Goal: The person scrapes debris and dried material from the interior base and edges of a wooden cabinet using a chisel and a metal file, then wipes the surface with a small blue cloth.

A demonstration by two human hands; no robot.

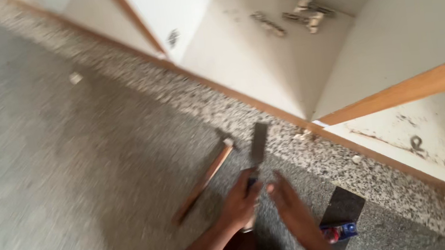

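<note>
Two hands low over a speckled stone floor, a chisel in one.

Nearest: left hand clenched round the handle of a flat-bladed chisel — blade pointing away toward the cabinet, just above the floor. Right hand beside it, fingers stretched out flat, grasping nothing. A small blue-and-red object lies by the right wrist — blurred, kind unclear. Left of the chisel, a wooden-handled hammer lies on the floor, head away. Beyond, a white cabinet with wood-edged panels; metal hinges lie loose on its inner shelf.
</note>
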